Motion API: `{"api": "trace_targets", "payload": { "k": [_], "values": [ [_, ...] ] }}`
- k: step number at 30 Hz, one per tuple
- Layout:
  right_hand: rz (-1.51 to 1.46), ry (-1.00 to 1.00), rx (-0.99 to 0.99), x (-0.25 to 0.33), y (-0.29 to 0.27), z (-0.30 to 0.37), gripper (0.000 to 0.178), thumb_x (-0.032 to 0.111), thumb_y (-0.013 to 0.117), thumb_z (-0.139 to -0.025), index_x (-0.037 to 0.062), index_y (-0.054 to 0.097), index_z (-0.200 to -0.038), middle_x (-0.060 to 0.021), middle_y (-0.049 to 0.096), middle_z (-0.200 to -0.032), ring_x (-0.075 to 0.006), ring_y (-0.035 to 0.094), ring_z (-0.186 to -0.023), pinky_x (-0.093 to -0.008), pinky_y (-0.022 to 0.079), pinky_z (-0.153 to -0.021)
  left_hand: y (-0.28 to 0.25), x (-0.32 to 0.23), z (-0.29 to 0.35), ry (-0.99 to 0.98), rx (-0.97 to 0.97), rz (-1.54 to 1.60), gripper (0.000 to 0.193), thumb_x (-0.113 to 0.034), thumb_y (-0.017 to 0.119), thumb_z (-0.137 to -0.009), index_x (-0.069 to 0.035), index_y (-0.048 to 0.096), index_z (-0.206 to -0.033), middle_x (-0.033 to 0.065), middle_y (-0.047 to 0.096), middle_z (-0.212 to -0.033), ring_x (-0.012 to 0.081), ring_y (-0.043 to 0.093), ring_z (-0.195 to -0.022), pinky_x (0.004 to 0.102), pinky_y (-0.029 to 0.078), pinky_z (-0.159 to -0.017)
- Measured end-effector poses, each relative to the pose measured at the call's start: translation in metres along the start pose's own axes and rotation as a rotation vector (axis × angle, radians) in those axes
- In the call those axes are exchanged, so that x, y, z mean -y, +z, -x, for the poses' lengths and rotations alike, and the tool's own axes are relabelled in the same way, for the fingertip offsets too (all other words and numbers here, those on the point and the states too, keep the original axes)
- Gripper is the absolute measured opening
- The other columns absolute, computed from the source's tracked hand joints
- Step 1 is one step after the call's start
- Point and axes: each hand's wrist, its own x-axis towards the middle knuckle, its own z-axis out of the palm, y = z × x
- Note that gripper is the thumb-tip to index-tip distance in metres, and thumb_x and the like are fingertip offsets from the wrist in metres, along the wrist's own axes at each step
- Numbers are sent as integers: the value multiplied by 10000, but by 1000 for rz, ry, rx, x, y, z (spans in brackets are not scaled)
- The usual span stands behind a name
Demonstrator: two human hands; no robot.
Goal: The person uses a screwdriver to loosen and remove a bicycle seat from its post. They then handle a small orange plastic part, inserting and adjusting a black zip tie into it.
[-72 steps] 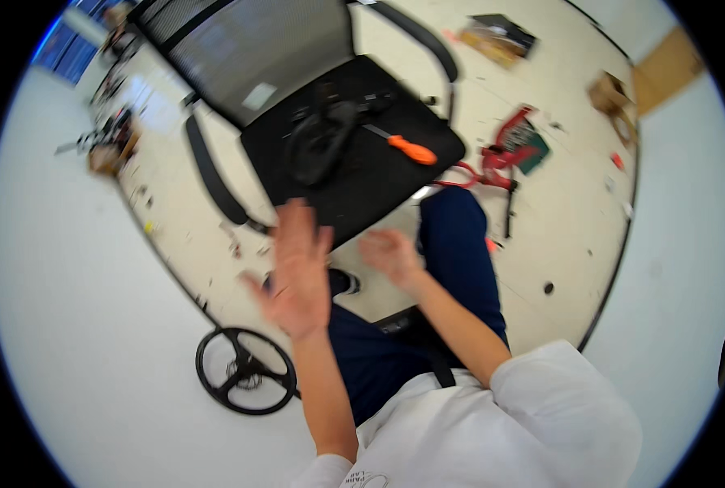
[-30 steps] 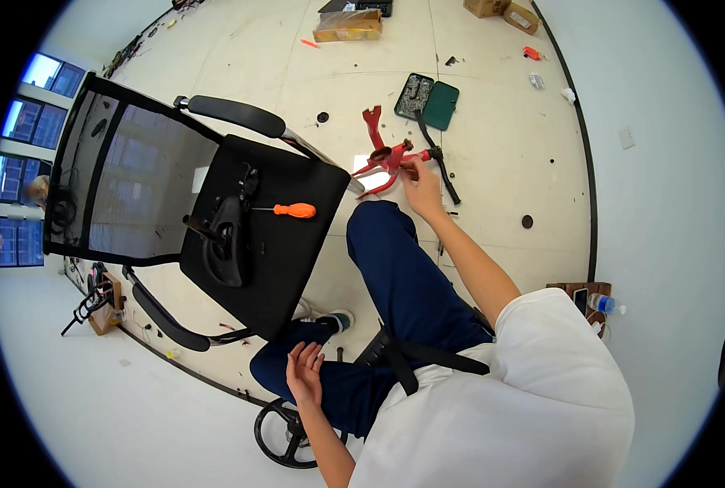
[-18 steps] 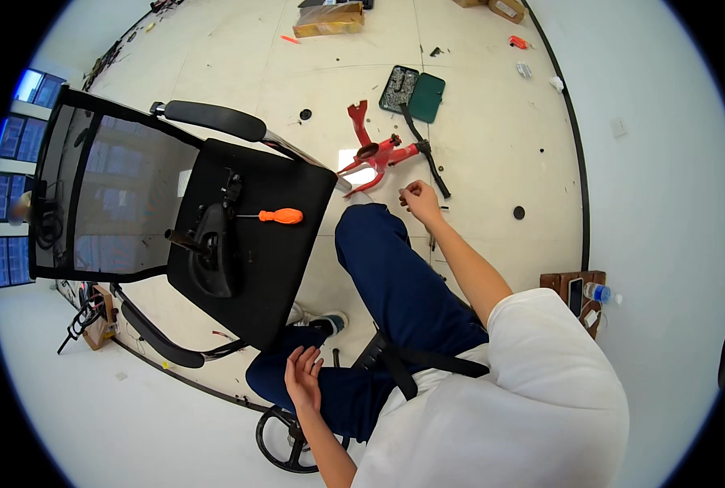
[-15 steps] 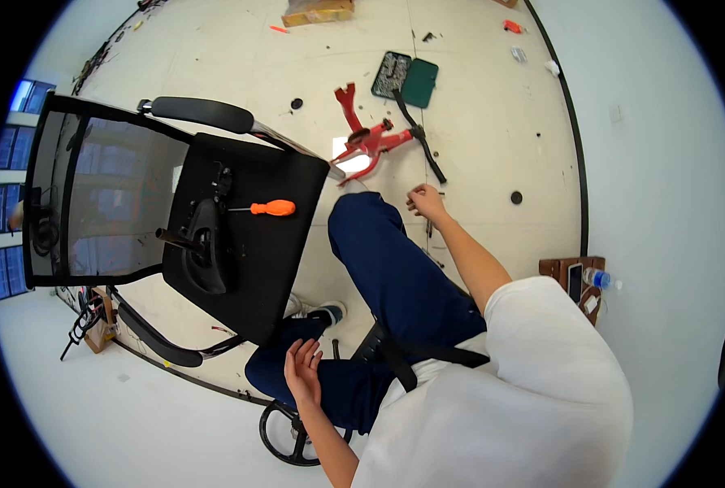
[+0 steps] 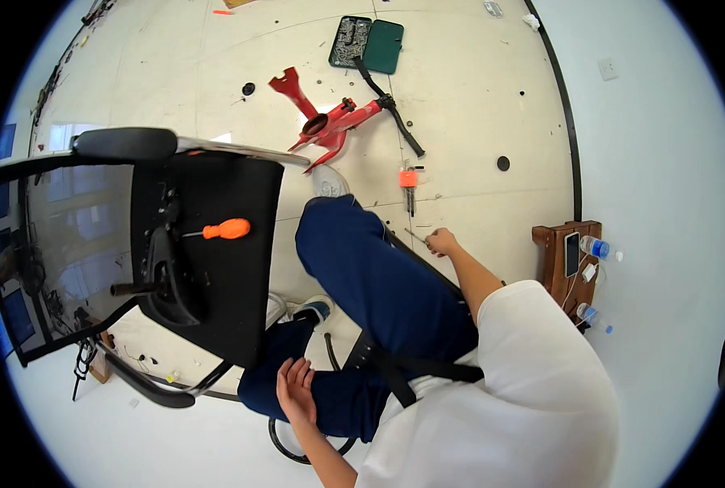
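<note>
My right hand [image 5: 441, 241] is low over the floor right of my knee, its fingers closed on a thin metal tool [image 5: 415, 236] that points away to the left. Just beyond it lies a set of hex keys in an orange holder [image 5: 409, 179]. My left hand [image 5: 296, 390] hangs by my other thigh, fingers apart and holding nothing. On the black chair seat [image 5: 240, 301] to the left rest an orange-handled screwdriver [image 5: 227, 229] and a black bicycle saddle [image 5: 171, 281] with its post.
A red bicycle frame [image 5: 334, 124] with black handlebar [image 5: 403, 126] lies ahead on the floor. Past it is an open green case [image 5: 383, 49] of small metal parts. A wooden stool [image 5: 551, 252] with a phone [image 5: 571, 254] and bottle [image 5: 596, 247] stands by the right wall.
The view has shifted. My right hand has moved nearer to me along the floor, and a thin metal tool now shows in it. My left hand stays by my thigh.
</note>
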Motion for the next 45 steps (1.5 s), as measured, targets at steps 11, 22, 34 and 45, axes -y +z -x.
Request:
{"api": "trace_targets", "payload": {
  "k": [11,22,34,45],
  "values": [
    [319,43,-216,-13,40,-98,332,253,732,-735,3,673,-945,-218,681,-1022,-370,650,-1008,-412,529,-865,-9,-8,-17,-242,-270,-366,510,-419,463,-992,4,501,-1273,166,637,-1143,271,614,-1065,345,460,-927],
    [396,-87,-266,-7,66,-100,198,220,700,-763,57,664,-869,-144,691,-847,-318,681,-846,-423,538,-729,67,-24,-65,-452,-261,-682,411,-309,562,-949,6,549,-1213,77,638,-1074,201,612,-1012,322,464,-885],
    [130,-114,-458,93,0,-156,682,515,789,-674,-28,603,-1044,-216,687,-958,-379,662,-960,-444,529,-837,82,3,-78,-438,-188,-683,337,-257,533,-969,7,576,-1173,77,627,-1077,180,602,-985,329,464,-894],
    [-779,-369,63,110,-53,-80,201,225,620,-798,51,544,-866,-54,548,-681,-169,558,-589,-332,482,-585,73,-1,-64,-354,-32,-603,369,-277,501,-998,22,544,-1209,164,663,-1107,241,650,-1023,338,507,-862]
  ]
}}
